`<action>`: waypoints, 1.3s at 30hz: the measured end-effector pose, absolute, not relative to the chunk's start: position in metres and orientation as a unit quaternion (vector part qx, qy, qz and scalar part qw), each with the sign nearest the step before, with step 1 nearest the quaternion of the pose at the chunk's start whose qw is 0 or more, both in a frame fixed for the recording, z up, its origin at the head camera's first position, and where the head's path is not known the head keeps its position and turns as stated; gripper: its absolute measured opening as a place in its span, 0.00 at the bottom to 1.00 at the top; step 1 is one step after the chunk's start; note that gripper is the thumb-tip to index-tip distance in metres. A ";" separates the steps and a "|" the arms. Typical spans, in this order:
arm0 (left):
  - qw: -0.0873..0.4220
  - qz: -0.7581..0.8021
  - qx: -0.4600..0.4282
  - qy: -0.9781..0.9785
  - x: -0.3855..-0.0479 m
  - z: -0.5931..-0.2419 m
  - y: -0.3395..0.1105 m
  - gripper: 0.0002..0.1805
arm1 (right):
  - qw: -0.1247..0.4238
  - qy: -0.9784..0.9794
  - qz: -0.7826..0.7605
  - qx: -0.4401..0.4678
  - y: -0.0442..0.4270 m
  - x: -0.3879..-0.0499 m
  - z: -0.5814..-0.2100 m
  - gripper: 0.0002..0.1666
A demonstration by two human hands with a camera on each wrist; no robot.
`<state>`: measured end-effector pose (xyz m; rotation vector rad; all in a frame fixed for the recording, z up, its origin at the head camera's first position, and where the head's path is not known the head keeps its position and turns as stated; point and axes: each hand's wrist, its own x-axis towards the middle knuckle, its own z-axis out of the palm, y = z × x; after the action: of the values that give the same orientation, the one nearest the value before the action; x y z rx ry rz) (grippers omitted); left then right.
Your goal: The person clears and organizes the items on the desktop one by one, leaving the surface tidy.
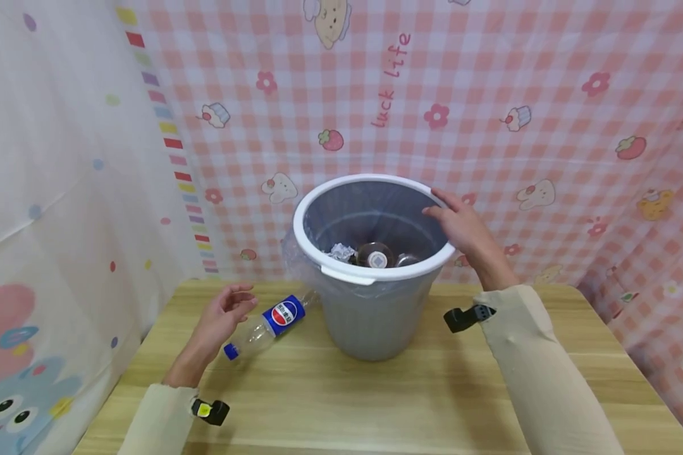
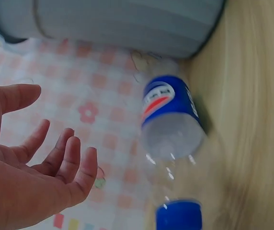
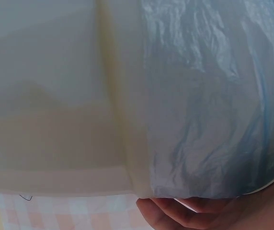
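A grey trash can (image 1: 370, 316) with a white rim stands upright on the table, lined with a clear plastic bag (image 3: 199, 96). My right hand (image 1: 467, 230) grips its rim on the right side, the thumb over the inner side and the fingers outside. Left of the can, a clear plastic bottle (image 1: 260, 335) with a blue label and blue cap lies on its side, its base close to the can. Beside the bottle hovers my left hand (image 1: 219, 320), fingers loosely bent and nothing held. The left wrist view shows a gap between this hand (image 2: 36, 167) and the bottle (image 2: 173, 143).
Inside the can lie a crumpled silvery wrapper (image 1: 341, 253) and a clear round container (image 1: 377, 258). The wooden table (image 1: 330, 404) runs back to a pink checked cloth (image 1: 375, 82). A white printed cloth (image 1: 62, 158) hangs at the left.
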<state>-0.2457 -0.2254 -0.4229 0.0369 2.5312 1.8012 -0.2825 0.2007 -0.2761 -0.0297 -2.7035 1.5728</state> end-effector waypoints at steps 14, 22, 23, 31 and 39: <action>0.035 0.571 0.006 0.820 -0.252 -0.447 -0.244 0.35 | 0.014 -0.862 0.506 -0.012 0.201 -0.284 -0.278 0.38; 0.089 0.518 -0.009 0.851 -0.256 -0.470 -0.250 0.41 | 0.010 -0.860 0.509 -0.014 0.201 -0.284 -0.278 0.37; 0.095 0.505 -0.008 0.858 -0.256 -0.473 -0.251 0.41 | 0.010 -0.860 0.509 -0.014 0.201 -0.284 -0.278 0.37; 0.111 0.475 0.007 0.873 -0.257 -0.486 -0.251 0.44 | 0.010 -0.861 0.508 -0.012 0.201 -0.283 -0.277 0.38; 0.146 0.467 0.029 0.872 -0.257 -0.491 -0.251 0.36 | 0.012 -0.864 0.504 -0.014 0.200 -0.282 -0.277 0.37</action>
<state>-0.2574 -0.2506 -0.4907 0.0835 2.5106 1.3448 -0.2822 0.2004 -0.2772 -0.0424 -2.6918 1.5711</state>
